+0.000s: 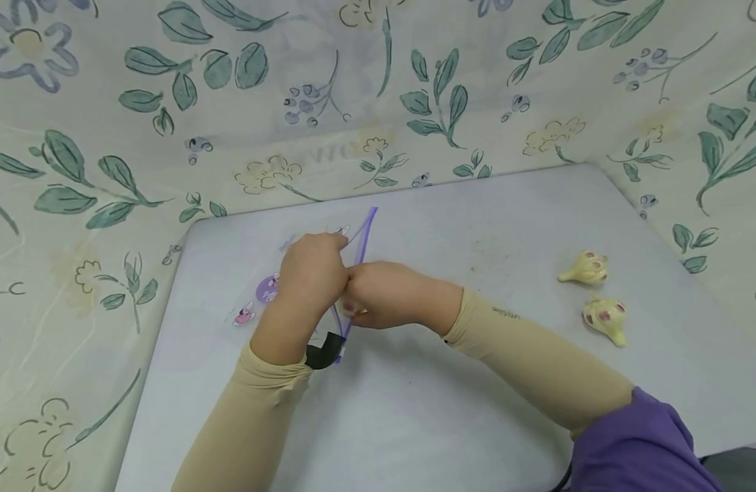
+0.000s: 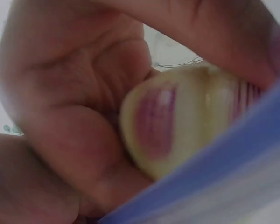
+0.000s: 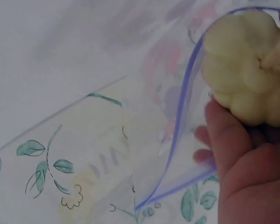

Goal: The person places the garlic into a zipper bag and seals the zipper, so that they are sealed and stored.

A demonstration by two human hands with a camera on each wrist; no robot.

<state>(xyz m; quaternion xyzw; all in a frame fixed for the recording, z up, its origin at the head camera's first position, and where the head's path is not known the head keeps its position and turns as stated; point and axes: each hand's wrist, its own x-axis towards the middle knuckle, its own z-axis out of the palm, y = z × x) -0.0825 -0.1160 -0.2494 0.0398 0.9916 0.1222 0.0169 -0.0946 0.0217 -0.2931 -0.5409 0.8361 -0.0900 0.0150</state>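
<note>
A clear zip bag with a purple-blue strip (image 1: 365,236) and pink and purple cartoon prints stands with its mouth partly spread. My left hand (image 1: 313,273) grips the bag near the zip edge, its fingertips hidden from the head view. Against that hand, at the mouth of the bag, my right hand (image 1: 393,294) holds a pale garlic bulb (image 3: 242,65) in curled fingers. Purple patches show on this bulb (image 2: 156,121) close up in the left wrist view, right behind the blue strip.
Two more garlic bulbs, one farther back (image 1: 586,268) and one nearer (image 1: 606,320), lie on the right of the white table (image 1: 451,410). Cloth with printed leaves (image 1: 439,96) rises behind the table and along its sides. A black band (image 1: 324,352) sits by the left wrist.
</note>
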